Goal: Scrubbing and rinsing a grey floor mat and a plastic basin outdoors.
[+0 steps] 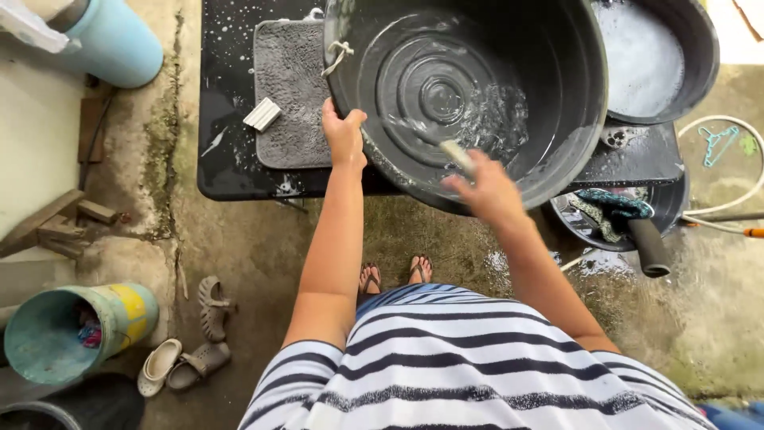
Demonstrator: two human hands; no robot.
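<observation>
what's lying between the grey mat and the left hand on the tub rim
In the head view, only a narrow strip of wet black tabletop separates the grey fuzzy mat from the left hand gripping the big dark plastic tub.

Soft, even daylight fills the scene, bright enough to show detail everywhere, with no hard shadows. The wet inside of the big dark grey plastic basin [469, 87] throws pale glare off its ridged bottom. The right hand [485, 187] is smeared by motion blur. The top right corner is washed out to white. Wide-angle distortion bends the edges, curving the black bench [227, 159].
</observation>
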